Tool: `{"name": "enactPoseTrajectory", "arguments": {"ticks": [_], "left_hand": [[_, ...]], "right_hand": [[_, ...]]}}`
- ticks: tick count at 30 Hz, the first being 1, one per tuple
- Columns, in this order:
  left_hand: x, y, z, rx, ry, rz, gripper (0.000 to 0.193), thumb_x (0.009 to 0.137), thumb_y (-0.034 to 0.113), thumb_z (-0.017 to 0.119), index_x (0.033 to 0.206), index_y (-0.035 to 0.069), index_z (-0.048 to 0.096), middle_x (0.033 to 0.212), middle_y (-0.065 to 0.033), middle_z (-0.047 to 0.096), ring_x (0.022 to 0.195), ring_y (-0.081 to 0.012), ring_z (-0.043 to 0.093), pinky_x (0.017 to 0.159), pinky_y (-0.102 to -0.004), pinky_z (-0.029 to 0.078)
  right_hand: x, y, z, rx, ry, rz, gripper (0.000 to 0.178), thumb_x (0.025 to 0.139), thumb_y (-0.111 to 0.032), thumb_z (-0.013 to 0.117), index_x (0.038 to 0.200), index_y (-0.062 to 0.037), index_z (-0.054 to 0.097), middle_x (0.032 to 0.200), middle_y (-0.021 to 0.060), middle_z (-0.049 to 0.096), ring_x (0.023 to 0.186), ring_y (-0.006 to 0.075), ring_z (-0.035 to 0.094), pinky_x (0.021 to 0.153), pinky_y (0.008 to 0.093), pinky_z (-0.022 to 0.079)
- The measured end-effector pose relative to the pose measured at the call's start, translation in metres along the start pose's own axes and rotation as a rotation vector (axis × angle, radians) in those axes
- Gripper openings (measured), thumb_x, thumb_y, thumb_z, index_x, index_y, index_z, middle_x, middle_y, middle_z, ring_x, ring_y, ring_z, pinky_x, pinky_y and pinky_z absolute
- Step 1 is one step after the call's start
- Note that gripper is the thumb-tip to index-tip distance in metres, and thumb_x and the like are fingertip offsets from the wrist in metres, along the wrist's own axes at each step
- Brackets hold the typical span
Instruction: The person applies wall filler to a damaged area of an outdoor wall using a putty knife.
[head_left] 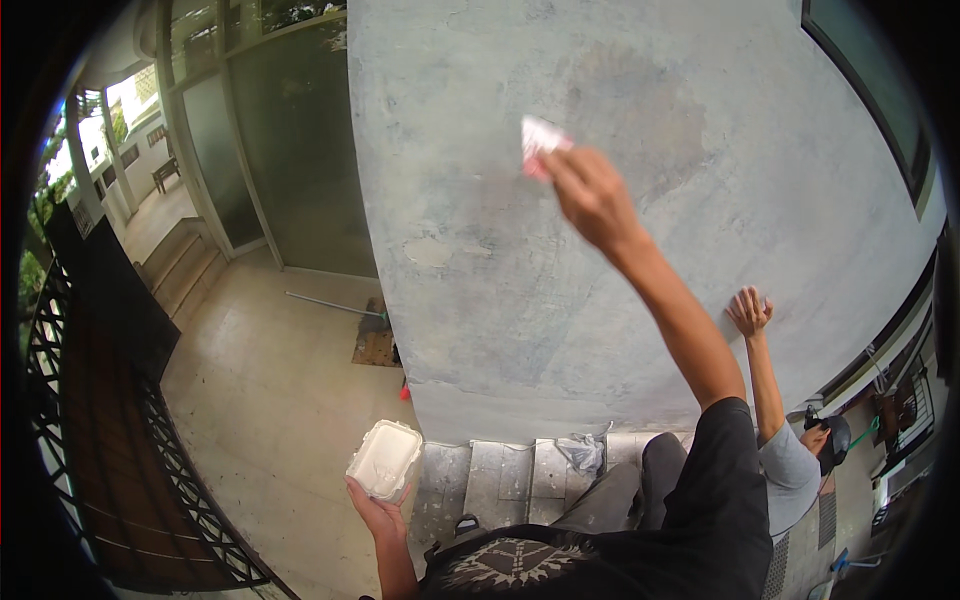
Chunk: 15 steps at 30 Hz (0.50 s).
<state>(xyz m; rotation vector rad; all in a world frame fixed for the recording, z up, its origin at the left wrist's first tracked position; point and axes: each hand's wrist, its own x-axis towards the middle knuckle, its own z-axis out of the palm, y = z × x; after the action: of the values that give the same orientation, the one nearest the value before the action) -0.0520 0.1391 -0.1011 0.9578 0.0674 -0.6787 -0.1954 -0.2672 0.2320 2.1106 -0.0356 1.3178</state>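
Observation:
My left hand (378,512) holds a white rectangular plastic tub (362,450) from below, its open top facing up with pale paste inside. My right hand (592,190) is raised in front of the grey wall (530,330), its fingers closed on a small flat red-and-white scraper (541,142). Motion blurs the scraper, and I cannot tell whether its edge touches the wall. Beside it the wall has a darker, patchy area (635,120). A pale patch (428,252) lies lower to the left.
To my right another person in a grey shirt (790,480) presses one hand (750,310) on the wall. Below are steps (500,470) with a crumpled plastic sheet (582,452). A board (376,346) and pole (330,302) lie left of the wall. A metal railing (200,490) borders the far left.

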Motion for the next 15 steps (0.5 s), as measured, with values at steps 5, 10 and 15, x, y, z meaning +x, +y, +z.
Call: {"name": "enactPoseTrajectory", "arguments": {"ticks": [5, 10, 15], "left_hand": [[0.001, -0.004, -0.005, 0.024, 0.021, 0.006, 0.077, 0.091, 0.068, 0.041, 0.145, 0.013, 0.033, 0.147, -0.0082, 0.040, 0.130, -0.0293, 0.045, 0.095, -0.0570, 0.043], [-0.002, -0.004, 0.000, -0.028, 0.062, 0.008, 0.076, 0.092, 0.067, 0.041, 0.145, 0.013, 0.033, 0.147, -0.0080, 0.040, 0.131, -0.0287, 0.044, 0.096, -0.0577, 0.041], [-0.001, -0.006, -0.001, -0.060, 0.085, 0.027, 0.066, 0.094, 0.061, 0.043, 0.140, 0.014, 0.034, 0.142, -0.0103, 0.042, 0.122, -0.0306, 0.053, 0.080, -0.0499, 0.055]], "right_hand": [[0.037, 0.063, -0.011, -0.273, 0.100, -0.080, 0.030, 0.079, 0.000, 0.065, 0.109, -0.0010, 0.065, 0.093, 0.0101, 0.063, 0.085, 0.0230, 0.061, 0.073, 0.0335, 0.052], [-0.059, 0.012, 0.042, -0.215, -0.324, -0.196, 0.026, 0.082, -0.007, 0.063, 0.106, 0.0042, 0.062, 0.090, 0.0084, 0.055, 0.081, 0.0195, 0.055, 0.070, 0.0305, 0.050], [-0.133, -0.049, 0.038, -0.048, -0.388, -0.314, 0.030, 0.074, -0.003, 0.064, 0.101, 0.0087, 0.062, 0.085, 0.0065, 0.055, 0.077, 0.0182, 0.053, 0.070, 0.0305, 0.047]]}}
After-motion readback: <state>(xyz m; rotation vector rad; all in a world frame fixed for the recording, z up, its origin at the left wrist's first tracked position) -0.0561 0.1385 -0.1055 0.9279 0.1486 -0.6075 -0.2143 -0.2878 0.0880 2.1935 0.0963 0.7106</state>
